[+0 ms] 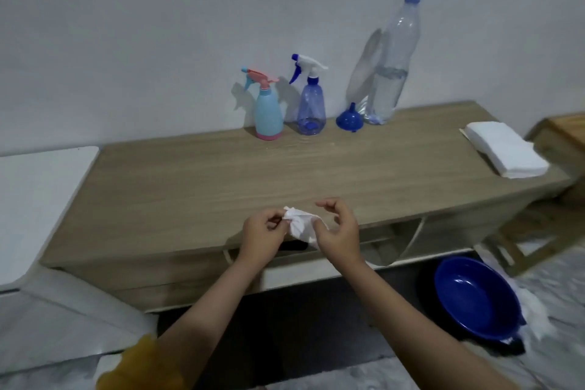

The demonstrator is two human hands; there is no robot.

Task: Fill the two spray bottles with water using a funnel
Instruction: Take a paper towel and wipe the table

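Note:
Against the wall on the wooden table (190, 180) stand a light-blue spray bottle with a pink trigger (268, 111) and a clear blue spray bottle with a white-and-blue trigger (311, 104), both capped. A blue funnel (350, 117) rests wide end down to their right. Beside it stands a tall clear water bottle (392, 66) with a blue cap, about half full. Over the table's front edge my left hand (262, 236) and my right hand (338, 231) both hold a crumpled white tissue (299, 225) between them.
A stack of white napkins (506, 149) lies at the table's right end. A blue basin (474, 298) sits on the floor at the right with crumpled white paper (535, 317) beside it. A white surface (38, 199) adjoins the table's left. Wooden furniture (563, 136) stands far right.

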